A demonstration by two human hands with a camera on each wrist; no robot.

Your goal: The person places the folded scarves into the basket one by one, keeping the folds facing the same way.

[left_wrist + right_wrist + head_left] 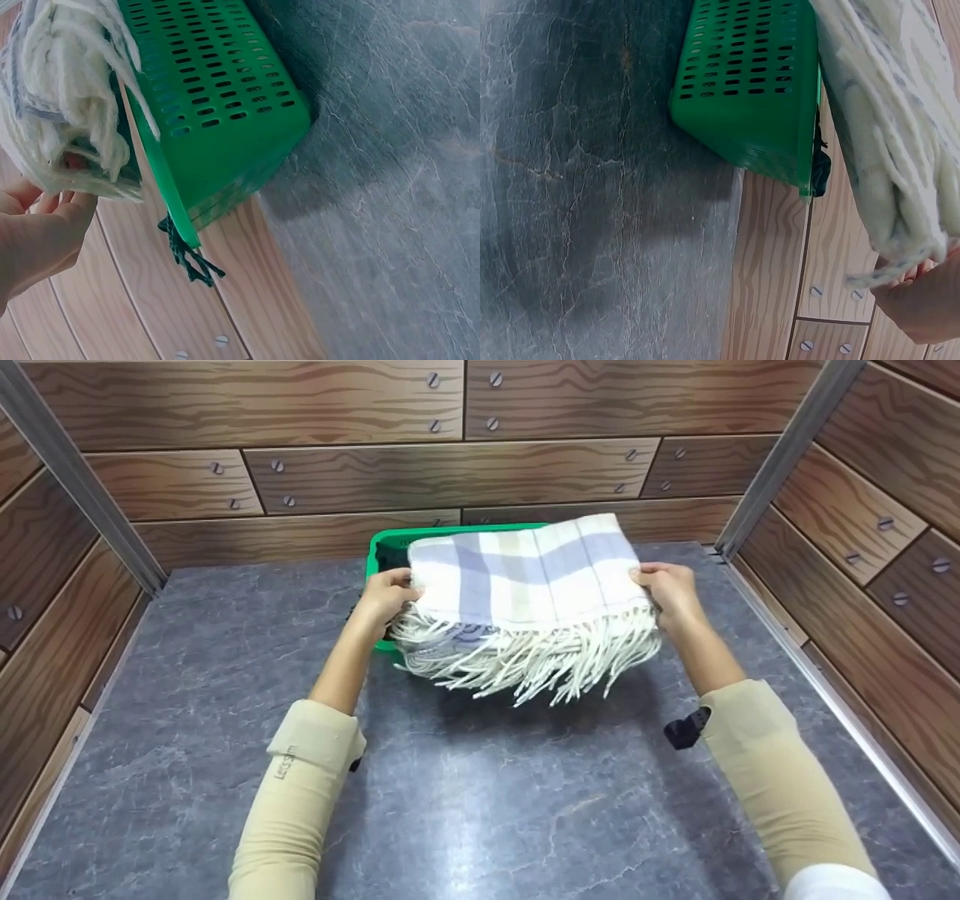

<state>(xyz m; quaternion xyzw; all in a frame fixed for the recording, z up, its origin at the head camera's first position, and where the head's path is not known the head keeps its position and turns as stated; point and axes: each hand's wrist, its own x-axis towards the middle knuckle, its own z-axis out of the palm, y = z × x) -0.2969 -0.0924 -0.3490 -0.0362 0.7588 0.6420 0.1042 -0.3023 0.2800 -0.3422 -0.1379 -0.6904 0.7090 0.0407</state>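
Observation:
A folded plaid scarf (525, 570), white with blue-grey and beige bands, hangs level over a green basket (386, 536). Its long white fringe (540, 660) droops toward me, past the basket's near side. My left hand (384, 598) pinches the scarf's left edge, thumb on top and fingers underneath. At the opposite edge, my right hand (671, 591) grips it the same way. Both wrist views show thick folded layers above the basket's rim. Most of the basket's inside is hidden by the scarf; something dark (391, 556) shows at its left end.
The basket stands on a grey marbled table (465, 795) near the back wood-patterned wall (450, 472). A dark green tassel (187, 255) hangs over its rim in the left wrist view, and dark cloth (820, 169) in the right. Metal posts (791, 450) mark the corners.

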